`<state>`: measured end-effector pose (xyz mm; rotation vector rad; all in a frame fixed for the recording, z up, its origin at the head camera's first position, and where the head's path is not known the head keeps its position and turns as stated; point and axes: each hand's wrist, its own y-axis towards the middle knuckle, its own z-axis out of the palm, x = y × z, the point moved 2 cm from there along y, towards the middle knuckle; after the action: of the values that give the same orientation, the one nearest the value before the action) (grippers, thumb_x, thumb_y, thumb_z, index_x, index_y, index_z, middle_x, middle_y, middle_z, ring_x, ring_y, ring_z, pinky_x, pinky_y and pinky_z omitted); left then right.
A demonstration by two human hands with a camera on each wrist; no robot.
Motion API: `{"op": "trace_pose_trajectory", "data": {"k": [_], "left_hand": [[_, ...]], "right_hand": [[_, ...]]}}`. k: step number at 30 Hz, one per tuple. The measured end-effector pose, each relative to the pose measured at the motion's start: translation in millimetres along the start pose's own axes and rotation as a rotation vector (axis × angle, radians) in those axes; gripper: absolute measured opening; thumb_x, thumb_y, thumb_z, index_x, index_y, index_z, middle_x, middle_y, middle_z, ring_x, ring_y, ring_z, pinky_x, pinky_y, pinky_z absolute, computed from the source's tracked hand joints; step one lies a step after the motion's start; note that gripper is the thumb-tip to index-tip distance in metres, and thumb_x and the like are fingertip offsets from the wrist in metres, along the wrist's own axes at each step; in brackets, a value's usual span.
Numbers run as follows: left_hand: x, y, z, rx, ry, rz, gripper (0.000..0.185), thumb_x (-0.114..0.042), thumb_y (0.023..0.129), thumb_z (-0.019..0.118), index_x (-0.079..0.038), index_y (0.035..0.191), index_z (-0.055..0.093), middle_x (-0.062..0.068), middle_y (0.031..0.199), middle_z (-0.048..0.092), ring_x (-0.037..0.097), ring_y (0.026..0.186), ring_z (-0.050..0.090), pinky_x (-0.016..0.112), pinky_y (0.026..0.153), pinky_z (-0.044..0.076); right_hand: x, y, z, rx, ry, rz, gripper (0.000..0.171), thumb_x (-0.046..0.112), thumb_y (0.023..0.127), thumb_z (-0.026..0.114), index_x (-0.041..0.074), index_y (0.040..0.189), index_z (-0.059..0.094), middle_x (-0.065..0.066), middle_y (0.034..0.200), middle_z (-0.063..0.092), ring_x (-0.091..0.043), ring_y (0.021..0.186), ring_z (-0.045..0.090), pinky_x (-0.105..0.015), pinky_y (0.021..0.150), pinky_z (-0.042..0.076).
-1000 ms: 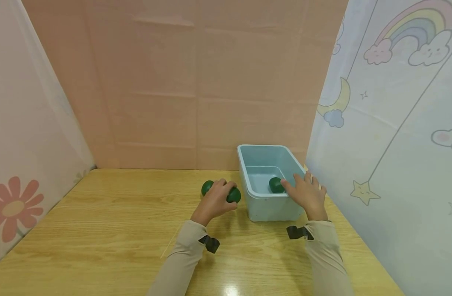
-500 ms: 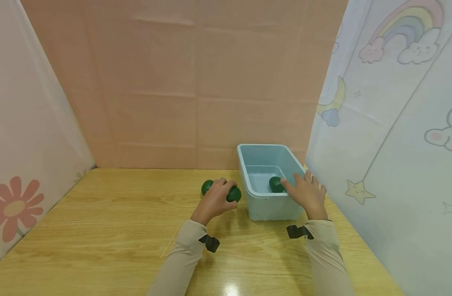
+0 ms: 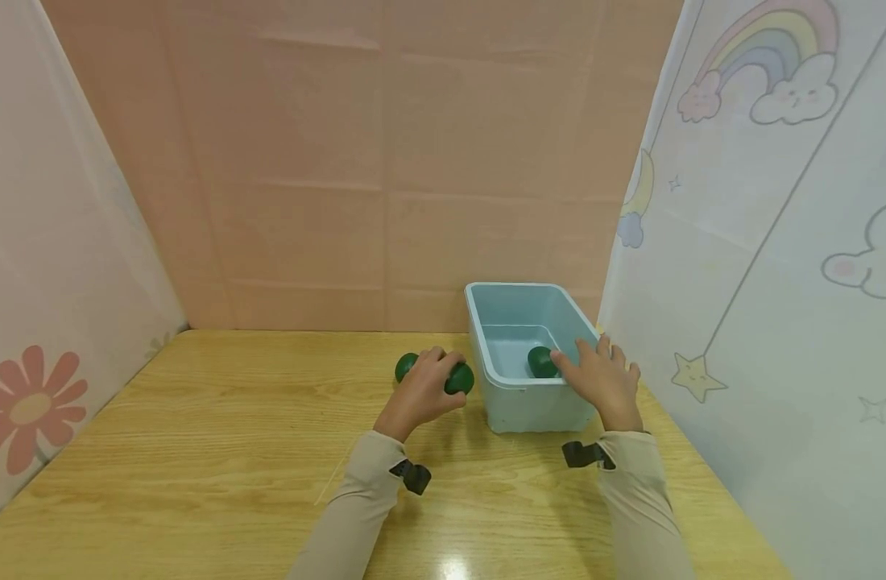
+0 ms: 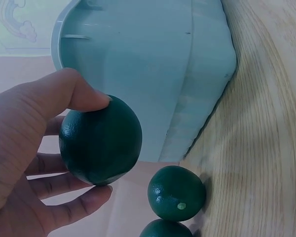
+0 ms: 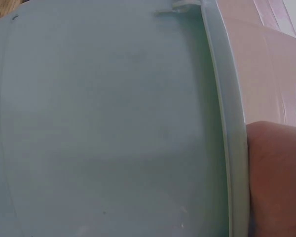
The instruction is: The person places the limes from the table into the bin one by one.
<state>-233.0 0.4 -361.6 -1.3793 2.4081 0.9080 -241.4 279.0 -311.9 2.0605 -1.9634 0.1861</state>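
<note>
My left hand (image 3: 423,391) grips a dark green lime (image 4: 101,140), thumb on one side and fingers on the other. It is raised from the tabletop, just left of a light blue plastic bin (image 3: 537,412). Below it in the left wrist view sit two more limes, a whole one (image 4: 176,193) and one cut by the frame's bottom edge (image 4: 166,229). My right hand (image 3: 604,387) lies over the bin's front right rim, fingers spread. Its thumb overlaps another lime (image 3: 540,362) inside the bin. In the right wrist view the bin's wall hides most of that hand.
The wooden table (image 3: 218,451) runs back to a pinkish cloth wall (image 3: 305,201). A printed cloth (image 3: 798,266) hangs close along the right side, and a flowered one (image 3: 59,242) along the left. The bin stands near the back right.
Both hands, the held lime and the bin have hardly moved. The printed pictures on the right-hand cloth have shifted to the left.
</note>
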Motion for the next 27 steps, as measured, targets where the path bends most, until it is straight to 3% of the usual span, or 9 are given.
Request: {"op": "trace_pose_trajectory", "data": {"k": [27], "left_hand": [[-3.5, 0.6, -2.5, -0.03, 0.004, 0.023, 0.047, -0.019, 0.086, 0.073, -0.01, 0.13, 0.061, 0.011, 0.114, 0.056, 0.024, 0.096, 0.049, 0.036, 0.071, 0.048]], "right_hand": [[-1.1, 1.3, 0.1, -0.007, 0.003, -0.001, 0.085, 0.063, 0.101, 0.037, -0.003, 0.154, 0.027, -0.042, 0.155, 0.009, -0.06, 0.14, 0.012, -0.079, 0.103, 0.01]]}}
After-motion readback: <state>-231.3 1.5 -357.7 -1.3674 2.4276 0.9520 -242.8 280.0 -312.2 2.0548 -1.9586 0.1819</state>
